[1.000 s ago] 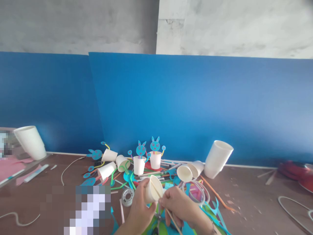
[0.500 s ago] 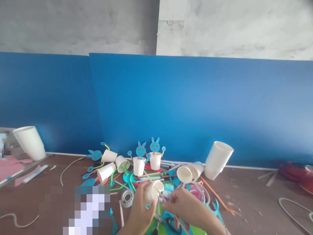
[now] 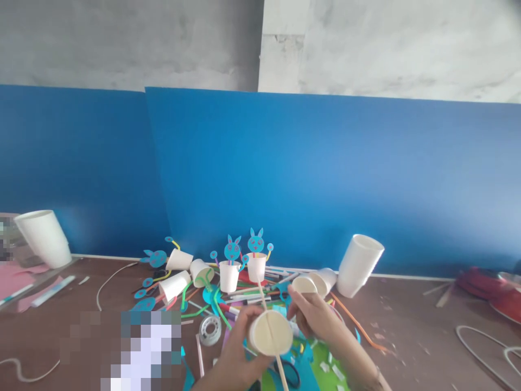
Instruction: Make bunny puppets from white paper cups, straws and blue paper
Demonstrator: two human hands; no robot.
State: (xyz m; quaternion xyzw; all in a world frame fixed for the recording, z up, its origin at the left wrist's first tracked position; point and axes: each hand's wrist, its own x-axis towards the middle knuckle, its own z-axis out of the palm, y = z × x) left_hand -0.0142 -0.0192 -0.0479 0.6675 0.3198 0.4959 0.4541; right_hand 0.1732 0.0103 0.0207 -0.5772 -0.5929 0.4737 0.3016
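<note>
You've tipped the one paper cup [image 3: 271,332] mouth-up, left hand [image 3: 236,355] gripping it, right hand [image 3: 315,317] pinching its one straw [image 3: 266,310].

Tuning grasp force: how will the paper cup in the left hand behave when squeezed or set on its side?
The paper cup looks thin-walled, so probably light and easily crushed. Its round tapered body would likely roll in an arc, like the tipped cups nearby. The straw across it may snag.

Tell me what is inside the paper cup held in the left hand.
A thin stick crosses the open mouth of the paper cup in the left hand and pokes out both sides. The cup's bottom faces away, so it cannot be seen.
</note>
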